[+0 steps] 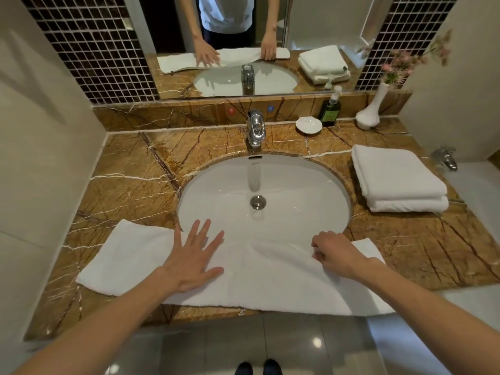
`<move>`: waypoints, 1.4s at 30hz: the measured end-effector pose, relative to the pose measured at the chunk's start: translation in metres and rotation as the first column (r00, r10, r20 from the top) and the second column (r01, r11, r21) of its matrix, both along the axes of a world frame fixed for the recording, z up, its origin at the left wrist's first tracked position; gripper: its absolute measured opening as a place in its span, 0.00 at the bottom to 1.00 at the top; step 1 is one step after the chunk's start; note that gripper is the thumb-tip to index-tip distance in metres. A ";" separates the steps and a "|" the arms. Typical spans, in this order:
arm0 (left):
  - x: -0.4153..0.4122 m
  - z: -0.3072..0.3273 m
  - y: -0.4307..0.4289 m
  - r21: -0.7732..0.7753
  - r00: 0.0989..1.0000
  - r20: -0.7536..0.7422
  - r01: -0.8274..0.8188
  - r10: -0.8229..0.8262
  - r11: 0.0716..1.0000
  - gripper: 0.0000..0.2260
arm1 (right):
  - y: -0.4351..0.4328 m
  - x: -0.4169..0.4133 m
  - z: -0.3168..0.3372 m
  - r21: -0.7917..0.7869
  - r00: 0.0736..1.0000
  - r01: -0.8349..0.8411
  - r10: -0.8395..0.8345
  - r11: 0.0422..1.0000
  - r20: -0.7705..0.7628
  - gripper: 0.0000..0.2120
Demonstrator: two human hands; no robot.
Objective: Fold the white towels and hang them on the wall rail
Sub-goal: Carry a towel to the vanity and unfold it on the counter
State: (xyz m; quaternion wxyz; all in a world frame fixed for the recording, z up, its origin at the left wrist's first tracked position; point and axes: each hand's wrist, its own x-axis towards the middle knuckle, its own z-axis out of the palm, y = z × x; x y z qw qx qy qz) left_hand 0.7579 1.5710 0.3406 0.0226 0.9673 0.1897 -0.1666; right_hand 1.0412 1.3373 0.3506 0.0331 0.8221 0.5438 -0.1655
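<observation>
A long white towel (265, 282) lies flat across the front of the brown marble counter (135, 169), partly over the near rim of the sink (270, 185). My left hand (194, 258) presses flat on it with fingers spread, left of the middle. My right hand (335, 253) pinches the towel's far edge near its right end, fingers curled on the cloth. Two folded white towels (397, 180) are stacked on the counter at the right. No wall rail is in view.
A chrome tap (255, 129) stands behind the sink. A white soap dish (308, 125), a dark pump bottle (330, 109) and a white vase of pink flowers (369, 112) line the back right. A mirror (243, 36) fills the wall; walls close in on both sides.
</observation>
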 end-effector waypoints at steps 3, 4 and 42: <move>-0.010 -0.012 -0.009 0.025 0.999 0.046 0.009 -0.010 1.000 0.39 | -0.004 0.001 0.002 0.032 0.997 0.032 -0.034 0.999 0.063 0.03; -0.014 -0.013 -0.012 0.042 0.998 0.060 0.012 -0.014 0.999 0.40 | -0.004 0.002 0.002 0.037 0.995 0.055 -0.058 0.998 0.081 0.03; -0.007 -0.016 -0.032 -0.054 0.911 0.045 -0.408 0.411 0.911 0.36 | -0.028 -0.040 -0.024 -0.050 0.954 0.264 -0.254 0.963 0.158 0.36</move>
